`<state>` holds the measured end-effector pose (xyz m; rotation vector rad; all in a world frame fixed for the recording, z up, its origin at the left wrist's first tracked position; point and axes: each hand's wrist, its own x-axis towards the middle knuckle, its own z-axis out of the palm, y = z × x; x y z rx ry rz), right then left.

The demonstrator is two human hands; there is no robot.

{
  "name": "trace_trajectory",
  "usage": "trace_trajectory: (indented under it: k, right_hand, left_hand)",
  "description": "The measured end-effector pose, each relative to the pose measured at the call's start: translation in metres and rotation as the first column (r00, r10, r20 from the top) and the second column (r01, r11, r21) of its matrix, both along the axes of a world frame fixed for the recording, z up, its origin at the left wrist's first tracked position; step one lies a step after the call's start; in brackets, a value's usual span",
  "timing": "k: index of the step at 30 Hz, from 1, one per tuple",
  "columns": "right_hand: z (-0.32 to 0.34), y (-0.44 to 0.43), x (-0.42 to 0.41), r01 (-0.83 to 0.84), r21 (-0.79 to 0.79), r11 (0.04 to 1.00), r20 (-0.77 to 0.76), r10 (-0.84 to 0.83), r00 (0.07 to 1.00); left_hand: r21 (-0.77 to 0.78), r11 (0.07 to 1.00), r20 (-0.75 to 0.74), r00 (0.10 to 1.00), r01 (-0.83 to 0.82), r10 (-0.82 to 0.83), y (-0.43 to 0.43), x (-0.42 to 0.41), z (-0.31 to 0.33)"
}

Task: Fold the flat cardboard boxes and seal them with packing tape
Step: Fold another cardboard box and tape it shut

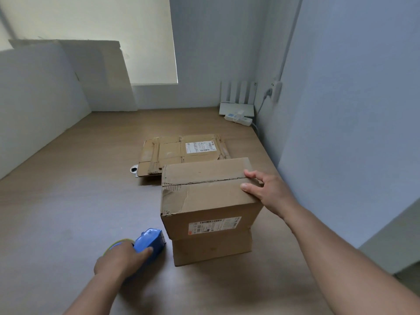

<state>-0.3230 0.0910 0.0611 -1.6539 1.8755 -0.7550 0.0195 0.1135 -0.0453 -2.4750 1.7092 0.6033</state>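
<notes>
while gripping the tape dispenser (148,243) in the left hand (120,258), left of the box (209,201), resting a slack right hand (266,192) on its top near the desk's (68,201) right edge

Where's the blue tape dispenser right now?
Head view, lower left: the blue plastic tape dispenser lies on the wooden tabletop, held by the left hand, beside the folded brown cardboard box.

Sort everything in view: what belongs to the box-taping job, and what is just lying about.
Job: folded box, right hand resting on it; flattened cardboard behind it; blue tape dispenser, gripped by left hand.
Lying about: router, power strip, white board leaning against the wall.
</notes>
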Motion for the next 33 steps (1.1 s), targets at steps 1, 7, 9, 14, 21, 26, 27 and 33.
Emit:
trace_trajectory:
  k: [1, 7, 9, 14, 21, 26, 27, 33]
  right_hand:
    - [-0.001, 0.002, -0.001, -0.001, 0.005, 1.0, -0.005, 0.001, 1.0]
    - [-0.01, 0.013, 0.003, 0.01, -0.03, 0.999, 0.019, -0.009, 1.0]
    - [-0.01, 0.022, 0.004, 0.011, -0.039, 0.999, -0.006, -0.011, 1.0]
    - [-0.022, 0.057, -0.004, 0.014, 0.028, 1.0, -0.136, -0.01, 0.991]
    - [-0.043, 0.043, 0.002, 0.041, 0.065, 0.997, -0.08, -0.036, 0.996]
    - [-0.045, 0.022, 0.005, 0.032, 0.056, 0.998, -0.113, -0.026, 0.993]
    - [-0.045, 0.021, 0.005, 0.032, 0.061, 0.998, -0.11, -0.025, 0.994]
    - [-0.046, 0.017, 0.001, 0.018, 0.046, 0.999, -0.104, -0.013, 0.994]
  left_hand:
    - [-0.125, 0.991, -0.089, 0.996, -0.04, 0.029, -0.002, -0.003, 0.009]
    - [-0.279, 0.94, -0.818, 0.561, -0.196, -0.126, -0.015, -0.063, 0.083]
    - [-0.306, 0.941, -0.698, 0.706, -0.141, -0.121, -0.016, -0.074, 0.084]
    - [-0.325, 0.943, -0.467, 0.879, -0.064, -0.101, 0.021, -0.076, 0.068]
    - [-0.287, 0.957, -0.406, 0.91, -0.033, -0.09, -0.001, -0.077, 0.05]
    - [-0.3, 0.952, -0.512, 0.852, -0.057, -0.11, -0.02, -0.066, 0.044]
    - [-0.311, 0.947, -0.556, 0.823, -0.08, -0.113, -0.018, -0.061, 0.042]
    - [-0.345, 0.921, -0.319, 0.945, -0.182, 0.068, 0.01, -0.01, -0.006]
